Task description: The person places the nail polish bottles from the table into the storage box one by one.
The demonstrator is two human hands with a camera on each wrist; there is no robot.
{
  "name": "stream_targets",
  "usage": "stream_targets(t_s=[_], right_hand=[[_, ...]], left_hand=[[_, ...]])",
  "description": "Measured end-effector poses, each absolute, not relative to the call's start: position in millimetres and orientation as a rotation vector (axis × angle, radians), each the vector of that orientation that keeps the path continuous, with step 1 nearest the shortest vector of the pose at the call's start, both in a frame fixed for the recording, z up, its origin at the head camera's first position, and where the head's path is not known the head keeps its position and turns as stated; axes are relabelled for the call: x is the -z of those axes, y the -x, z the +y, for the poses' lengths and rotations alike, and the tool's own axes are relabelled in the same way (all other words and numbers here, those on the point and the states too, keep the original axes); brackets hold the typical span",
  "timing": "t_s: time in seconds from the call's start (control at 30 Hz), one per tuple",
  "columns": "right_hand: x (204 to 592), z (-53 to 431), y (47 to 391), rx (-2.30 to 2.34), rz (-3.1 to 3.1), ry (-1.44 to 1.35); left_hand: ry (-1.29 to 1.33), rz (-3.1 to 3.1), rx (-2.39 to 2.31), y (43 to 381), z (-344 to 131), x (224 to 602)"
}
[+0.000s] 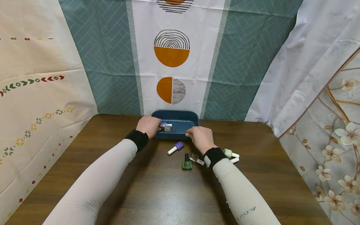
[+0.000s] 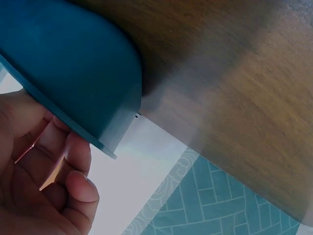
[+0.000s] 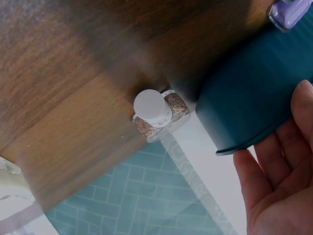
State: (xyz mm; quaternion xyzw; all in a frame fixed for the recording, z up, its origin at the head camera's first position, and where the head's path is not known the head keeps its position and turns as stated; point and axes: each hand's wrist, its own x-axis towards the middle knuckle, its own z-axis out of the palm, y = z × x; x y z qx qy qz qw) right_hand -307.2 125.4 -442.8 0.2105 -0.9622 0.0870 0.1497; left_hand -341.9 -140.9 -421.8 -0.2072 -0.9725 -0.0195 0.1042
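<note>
The person wears a long, close-fitting left sleeve (image 1: 105,175), off-white with a faint pink tint and creased near the elbow. The right sleeve (image 1: 239,185) is cream and equally snug, with dark capital letters (image 1: 246,213) printed along the forearm. The left wristband (image 1: 137,140) is wide and black; the right wristband (image 1: 216,157), also black, bears a pale rounded patch (image 1: 207,161) on its inner side

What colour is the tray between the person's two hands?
The tray is plain dark blue, leaning towards teal; it shows best in the head view.
</note>
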Motion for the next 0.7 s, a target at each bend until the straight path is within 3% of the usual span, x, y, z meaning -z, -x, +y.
stream_targets(t_s=[0.7], right_hand=[[442.1,125.9,305.2,-0.246,-2.745,-0.62]], left_hand=[[0.629,-2.935,-0.092,345.8,-135.6,414.0]])
